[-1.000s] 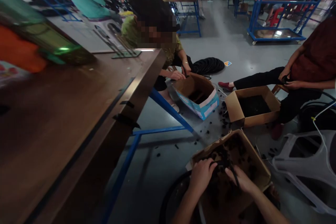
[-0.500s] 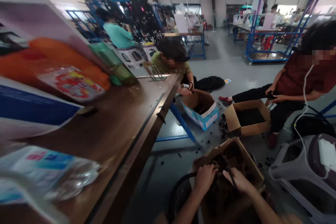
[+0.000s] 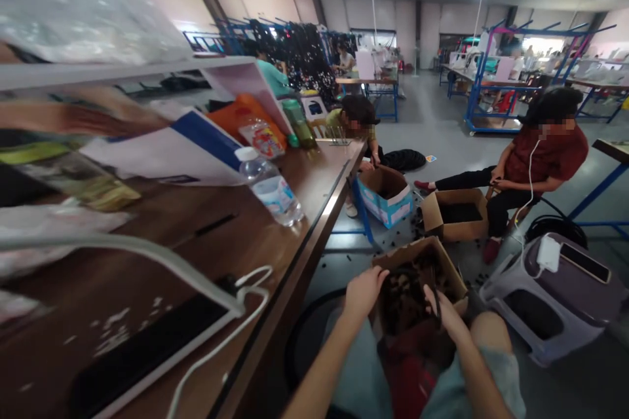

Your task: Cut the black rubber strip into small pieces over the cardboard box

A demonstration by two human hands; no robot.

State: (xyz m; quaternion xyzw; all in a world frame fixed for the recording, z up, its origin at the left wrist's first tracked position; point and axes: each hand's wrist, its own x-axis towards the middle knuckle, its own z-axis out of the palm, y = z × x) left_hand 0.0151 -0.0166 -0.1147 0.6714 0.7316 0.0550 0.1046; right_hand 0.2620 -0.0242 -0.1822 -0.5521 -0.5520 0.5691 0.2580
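My left hand (image 3: 364, 291) is closed at the near left rim of a cardboard box (image 3: 448, 250), pinching a thin black tube (image 3: 403, 271) that reaches over the box. A black coil (image 3: 295, 334) lies on the floor by my left leg. In my right hand (image 3: 446, 315) is a slim dark tool, seemingly scissors (image 3: 437, 301), pointing up and away over the box. Small dark pieces (image 3: 405, 301) fill the box between my knees. Blur hides the tool's blades and the tube's end.
To my left stands a brown table (image 3: 255, 242) with a water bottle (image 3: 270, 186) and a phone (image 3: 147, 353). A grey stool (image 3: 565, 294) is at my right. Two co-workers sit ahead, by a blue box (image 3: 388, 209) and a brown carton (image 3: 459, 230). Dark scraps litter the floor.
The view has swung left and up, showing more of the table and my legs. Both hands stay over the box, a little farther apart, still holding the tube and the tool.
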